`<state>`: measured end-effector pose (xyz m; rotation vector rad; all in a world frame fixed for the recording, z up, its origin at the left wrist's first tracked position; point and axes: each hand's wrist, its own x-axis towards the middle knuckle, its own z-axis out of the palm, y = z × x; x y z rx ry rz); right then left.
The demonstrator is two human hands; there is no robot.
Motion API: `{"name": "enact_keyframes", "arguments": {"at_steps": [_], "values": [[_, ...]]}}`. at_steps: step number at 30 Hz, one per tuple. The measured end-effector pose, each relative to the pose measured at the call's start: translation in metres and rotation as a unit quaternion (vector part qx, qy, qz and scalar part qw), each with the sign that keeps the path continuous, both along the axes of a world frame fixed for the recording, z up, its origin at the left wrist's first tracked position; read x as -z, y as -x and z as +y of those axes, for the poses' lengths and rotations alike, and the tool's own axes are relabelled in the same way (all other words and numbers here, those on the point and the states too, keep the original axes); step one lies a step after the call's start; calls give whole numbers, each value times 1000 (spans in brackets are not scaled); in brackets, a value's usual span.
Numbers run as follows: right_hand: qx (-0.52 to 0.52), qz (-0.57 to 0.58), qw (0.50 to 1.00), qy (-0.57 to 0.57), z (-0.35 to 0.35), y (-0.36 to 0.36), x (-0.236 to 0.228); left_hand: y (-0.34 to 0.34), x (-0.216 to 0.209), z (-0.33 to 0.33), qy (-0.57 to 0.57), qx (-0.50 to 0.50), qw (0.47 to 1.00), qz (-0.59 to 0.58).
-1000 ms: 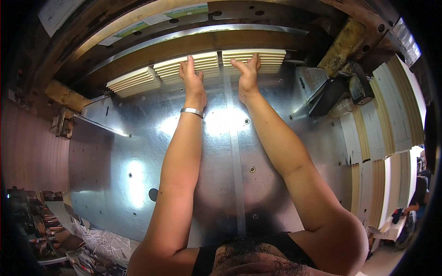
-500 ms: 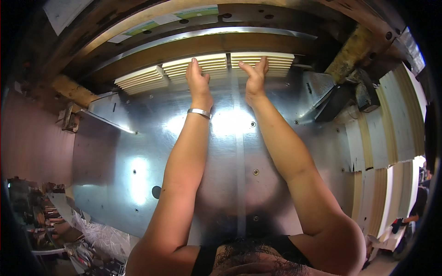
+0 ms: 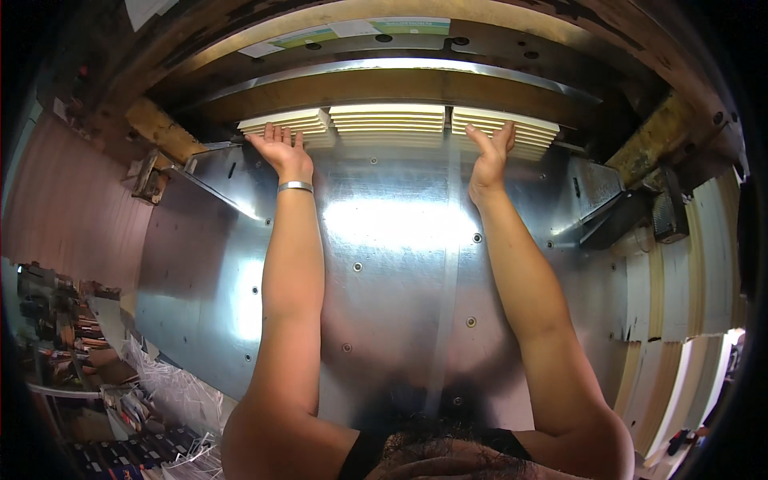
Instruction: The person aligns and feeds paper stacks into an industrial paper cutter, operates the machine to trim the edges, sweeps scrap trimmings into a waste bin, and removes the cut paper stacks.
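Observation:
Three stacks of cream-coloured paper blocks lie in a row under the machine's crossbar at the far side of a shiny metal table. My left hand rests palm up with fingers stretched out, its fingertips at the front edge of the left stack. Between my hands sits the middle stack, which neither hand touches. My right hand has its fingers spread, and they reach the front of the right stack. Nothing is held in either hand. A silver bracelet circles my left wrist.
A brown crossbar spans the far side above the stacks. Angled metal side guides stand at the left and right. Tall piles of paper stand beyond the right edge. Shredded paper strips lie at lower left.
My left hand has moved left from the middle stack to the left stack and turned palm up. My right hand stays at the right stack. The whole view has shifted slightly.

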<state>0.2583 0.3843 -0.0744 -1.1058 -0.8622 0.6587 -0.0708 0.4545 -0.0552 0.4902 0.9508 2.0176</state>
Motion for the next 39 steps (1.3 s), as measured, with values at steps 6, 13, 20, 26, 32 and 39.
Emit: {"name": "enact_keyframes", "arguments": {"at_steps": [6, 13, 20, 26, 32, 39], "values": [[-43, 61, 997, -37, 5, -10, 7, -3, 0, -2, 18, 2, 1000, 8], [-53, 83, 994, -46, 6, -9, 10, -1, -3, -6, 24, 4, 1000, 18], [-71, 61, 994, -60, 2, -10, 6, -6, -6, -10, 38, -10, 996, 80], [-62, 70, 994, -48, 4, -10, 7, 0, -6, -10, 31, 6, 996, 84], [-62, 71, 994, -57, 4, -10, 8, -2, -4, -13, 17, 21, 996, 84], [-52, 67, 995, -53, 3, -9, 7, -5, -10, -20, 17, 52, 992, 113]]}}
